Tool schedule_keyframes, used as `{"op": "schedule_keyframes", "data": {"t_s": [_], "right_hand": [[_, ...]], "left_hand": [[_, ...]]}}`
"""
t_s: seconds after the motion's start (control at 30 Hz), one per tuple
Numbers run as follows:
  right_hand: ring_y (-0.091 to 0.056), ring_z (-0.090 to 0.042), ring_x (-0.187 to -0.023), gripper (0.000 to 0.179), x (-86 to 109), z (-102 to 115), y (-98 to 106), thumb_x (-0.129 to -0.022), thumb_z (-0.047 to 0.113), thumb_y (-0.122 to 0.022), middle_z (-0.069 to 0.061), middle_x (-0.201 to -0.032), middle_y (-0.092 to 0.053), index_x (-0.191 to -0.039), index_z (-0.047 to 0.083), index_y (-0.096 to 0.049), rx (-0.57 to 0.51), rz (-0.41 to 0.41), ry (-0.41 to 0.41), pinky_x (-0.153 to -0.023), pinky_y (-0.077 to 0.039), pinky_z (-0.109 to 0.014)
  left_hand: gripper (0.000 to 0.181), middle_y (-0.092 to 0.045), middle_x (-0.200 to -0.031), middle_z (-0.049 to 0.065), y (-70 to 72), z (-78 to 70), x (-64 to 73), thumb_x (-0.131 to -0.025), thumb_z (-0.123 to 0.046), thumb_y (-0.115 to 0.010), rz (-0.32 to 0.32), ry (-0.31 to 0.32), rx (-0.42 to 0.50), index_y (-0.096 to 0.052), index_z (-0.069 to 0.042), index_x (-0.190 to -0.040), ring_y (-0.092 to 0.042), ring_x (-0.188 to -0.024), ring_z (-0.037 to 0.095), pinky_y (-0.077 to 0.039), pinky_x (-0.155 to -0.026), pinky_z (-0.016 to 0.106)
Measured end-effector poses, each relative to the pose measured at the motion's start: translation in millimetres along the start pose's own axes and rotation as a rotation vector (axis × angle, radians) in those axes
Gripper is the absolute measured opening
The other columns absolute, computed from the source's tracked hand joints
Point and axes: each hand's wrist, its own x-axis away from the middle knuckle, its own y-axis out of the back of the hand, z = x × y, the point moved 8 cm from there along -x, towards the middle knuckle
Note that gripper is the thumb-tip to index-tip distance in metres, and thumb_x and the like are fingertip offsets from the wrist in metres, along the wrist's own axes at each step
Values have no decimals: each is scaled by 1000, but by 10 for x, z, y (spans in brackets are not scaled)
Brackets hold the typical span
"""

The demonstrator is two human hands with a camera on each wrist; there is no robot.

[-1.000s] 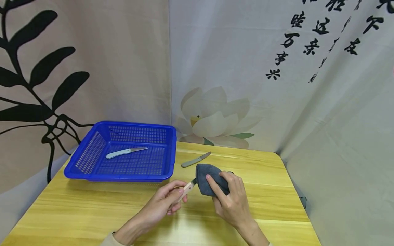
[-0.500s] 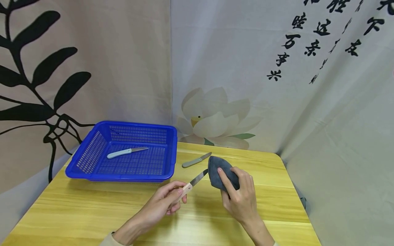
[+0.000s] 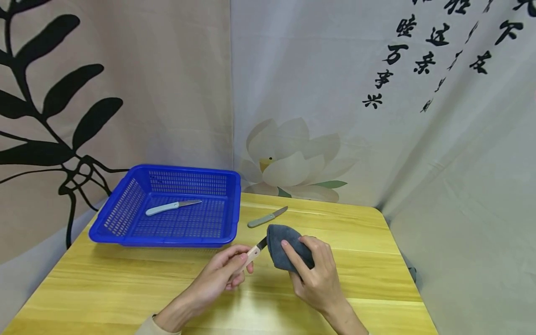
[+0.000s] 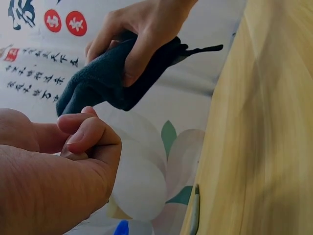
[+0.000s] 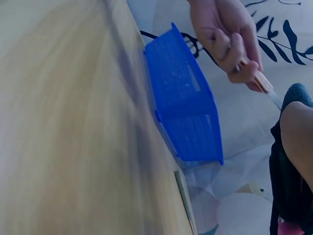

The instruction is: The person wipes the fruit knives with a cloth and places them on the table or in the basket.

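My left hand [image 3: 215, 274] grips a small paring knife by its pale pinkish handle [image 3: 252, 254], the blade pointing away to the right. A folded dark grey cloth [image 3: 277, 249] is in my right hand [image 3: 318, 277], pinched around the blade and covering most of it. Only a short stretch of blade [image 3: 262, 243] shows between handle and cloth. In the right wrist view the knife handle [image 5: 263, 82] sticks out of the left fist, with a bit of blade before the cloth [image 5: 296, 93]. The left wrist view shows the cloth [image 4: 98, 78] under the right thumb; the knife is mostly hidden there.
Left of the hands, a blue plastic basket [image 3: 167, 243] stands on the wooden table [image 3: 125, 288], holding a knife with a light blue handle [image 3: 162, 209]. Another knife, grey-green handled [image 3: 261, 221], lies on the table behind the cloth. Printed curtains [image 3: 301, 83] hang behind.
The right hand slid the cloth outward toward the blade tip, baring much of the blade, then came back toward the handle. The left hand and knife stayed nearly still.
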Motion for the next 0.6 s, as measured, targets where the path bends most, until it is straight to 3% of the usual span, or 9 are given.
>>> {"op": "schedule_keyframes", "data": {"t_s": [0.23, 0.6], "right_hand": [[-66, -36, -108, 40, 20, 140, -83, -111, 21, -54, -23, -126, -70, -142, 12, -78, -28, 28, 37, -87, -56, -49], [-65, -37, -108, 43, 39, -12, -96, -110, 20, -51, -25, -128, -68, -144, 12, -77, 14, 52, -33, -84, -55, -50]], "left_hand": [[47, -64, -112, 2, -6, -15, -7, -124, -32, -43, 9, -12, -6, -51, 4, -155, -47, -72, 3, -40, -64, 17], [47, -65, -112, 1, -30, -18, -1, -124, -30, -43, 31, -25, -3, -51, 5, -155, -47, -71, 2, -41, -64, 17]]}}
